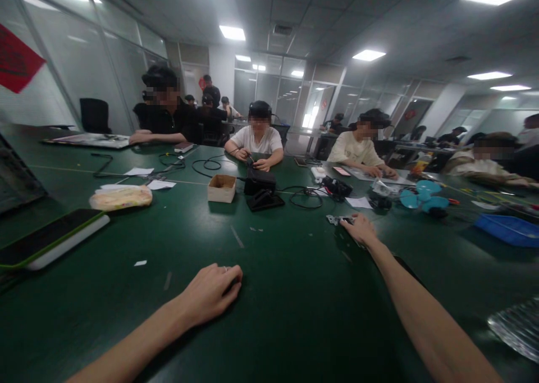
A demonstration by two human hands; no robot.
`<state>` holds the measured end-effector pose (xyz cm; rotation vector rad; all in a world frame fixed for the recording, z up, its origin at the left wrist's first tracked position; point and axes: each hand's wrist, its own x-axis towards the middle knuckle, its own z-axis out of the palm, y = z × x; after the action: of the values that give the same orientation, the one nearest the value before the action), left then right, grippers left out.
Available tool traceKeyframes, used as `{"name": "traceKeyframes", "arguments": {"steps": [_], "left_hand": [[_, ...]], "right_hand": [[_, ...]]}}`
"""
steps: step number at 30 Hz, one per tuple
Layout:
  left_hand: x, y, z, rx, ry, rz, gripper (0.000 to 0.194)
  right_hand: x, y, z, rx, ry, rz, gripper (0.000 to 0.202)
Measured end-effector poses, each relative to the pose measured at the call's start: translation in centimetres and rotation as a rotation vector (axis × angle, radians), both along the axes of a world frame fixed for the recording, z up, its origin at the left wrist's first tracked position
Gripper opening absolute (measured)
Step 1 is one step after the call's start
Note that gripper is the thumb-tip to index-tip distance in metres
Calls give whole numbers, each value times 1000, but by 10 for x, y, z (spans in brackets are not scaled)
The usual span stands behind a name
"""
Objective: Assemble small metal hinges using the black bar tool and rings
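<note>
My left hand (219, 287) rests on the green table (286, 315) with its fingers curled in and a ring on one finger. Nothing shows in it. Farther out to the right, my right hand (360, 229) lies low over the table, its fingertips closed on a small metal part (334, 220). The part is silvery and flat, with a dark bit by the fingertips; its exact kind is too small to tell. Fingers hide some of it.
A small open box (222, 188) and a black device (260, 182) stand mid-table. Blue fan blades (424, 196), a blue tray (507, 229) and clear ribbed plastic (517, 327) lie right. Left are a wrapped packet (122, 197) and a green-edged slab (50, 240). Co-workers sit opposite.
</note>
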<state>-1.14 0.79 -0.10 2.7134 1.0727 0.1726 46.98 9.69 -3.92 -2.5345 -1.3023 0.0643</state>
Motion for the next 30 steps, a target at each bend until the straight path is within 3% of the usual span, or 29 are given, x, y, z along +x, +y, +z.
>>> {"name": "traceKeyframes", "arguments": {"steps": [18, 23, 30], "left_hand": [[0, -1, -1, -10, -4, 4, 15], [1, -1, 2, -39, 8, 4, 14], [-1, 0, -2, -12, -10, -19, 15]], "right_hand": [[2, -1, -1, -2, -1, 17, 70], [3, -1, -2, -17, 0, 20, 63], [6, 0, -4, 1, -9, 14, 69]]}}
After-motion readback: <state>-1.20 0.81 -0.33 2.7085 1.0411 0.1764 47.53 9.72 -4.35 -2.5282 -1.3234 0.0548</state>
